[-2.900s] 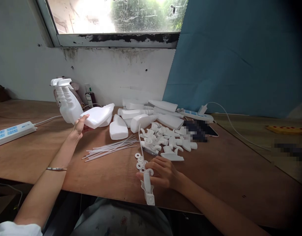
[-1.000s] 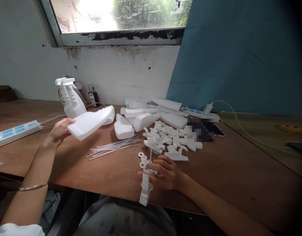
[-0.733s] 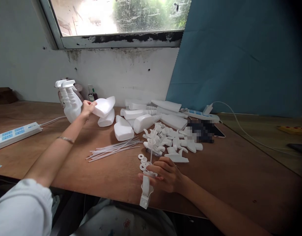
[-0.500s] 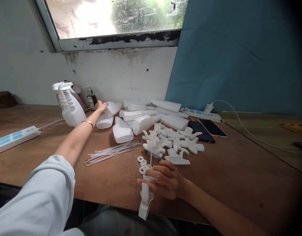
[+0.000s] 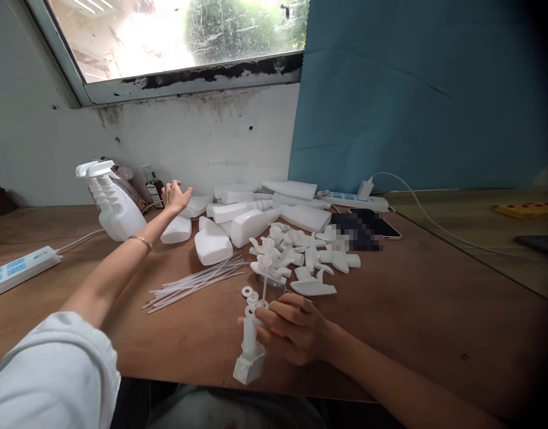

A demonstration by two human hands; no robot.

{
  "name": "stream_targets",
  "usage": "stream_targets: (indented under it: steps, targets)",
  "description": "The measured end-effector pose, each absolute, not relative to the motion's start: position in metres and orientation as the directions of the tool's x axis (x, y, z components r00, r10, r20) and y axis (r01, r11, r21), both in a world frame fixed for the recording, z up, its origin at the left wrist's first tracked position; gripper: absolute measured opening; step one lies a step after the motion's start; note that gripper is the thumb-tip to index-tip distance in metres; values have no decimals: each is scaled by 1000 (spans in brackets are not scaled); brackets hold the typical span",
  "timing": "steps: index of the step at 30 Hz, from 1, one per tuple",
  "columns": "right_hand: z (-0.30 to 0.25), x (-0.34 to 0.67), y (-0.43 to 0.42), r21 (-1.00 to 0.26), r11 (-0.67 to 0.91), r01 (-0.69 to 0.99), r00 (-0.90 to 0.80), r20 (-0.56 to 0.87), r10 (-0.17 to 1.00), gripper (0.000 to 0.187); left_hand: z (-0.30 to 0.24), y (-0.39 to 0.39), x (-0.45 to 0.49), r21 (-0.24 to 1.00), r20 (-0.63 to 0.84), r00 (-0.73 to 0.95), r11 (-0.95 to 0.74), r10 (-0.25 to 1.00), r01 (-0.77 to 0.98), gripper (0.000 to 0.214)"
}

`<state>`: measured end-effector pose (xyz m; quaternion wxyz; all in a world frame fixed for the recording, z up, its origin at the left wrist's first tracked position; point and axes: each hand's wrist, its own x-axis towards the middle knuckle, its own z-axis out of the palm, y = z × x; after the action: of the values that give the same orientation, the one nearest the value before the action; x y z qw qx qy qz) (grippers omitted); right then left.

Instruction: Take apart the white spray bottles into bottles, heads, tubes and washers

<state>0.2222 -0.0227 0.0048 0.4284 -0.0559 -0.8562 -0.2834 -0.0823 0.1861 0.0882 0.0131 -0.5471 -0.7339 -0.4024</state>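
Observation:
Over the back left of the table, my left hand [image 5: 176,198] is raised with its fingers apart and nothing visible in it. A white plastic bottle [image 5: 198,207] lies just behind and beside it; whether they touch is unclear. My right hand [image 5: 296,328] grips a white trigger sprayer head [image 5: 251,351] near the front edge, turned upside down with a thin tube [image 5: 265,286] pointing up from it. White ring gaskets [image 5: 247,291] lie just beyond those fingers. Past them is a heap of loose sprayer heads [image 5: 313,286]. Several thin white tubes [image 5: 196,283] are spread to the left.
More white bottles [image 5: 251,226] lie toward the wall. Assembled spray bottles [image 5: 117,208] stand at the left, near a dark glass bottle [image 5: 154,187]. Power strips lie at the left [image 5: 21,271] and back right [image 5: 357,202]. Phones [image 5: 372,225] rest right of the heap.
My left hand has come off the bottle and its fingers have spread. My right hand has tilted the sprayer head, so its body now stands more upright. The camera view has shifted slightly.

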Motion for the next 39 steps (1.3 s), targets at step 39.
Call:
stream_targets:
  steps: [39]
  targets:
    - [-11,193,-35,189,920,342,-668,738,96,28,31,9,-5,936,-329,940,166,90,312,43]
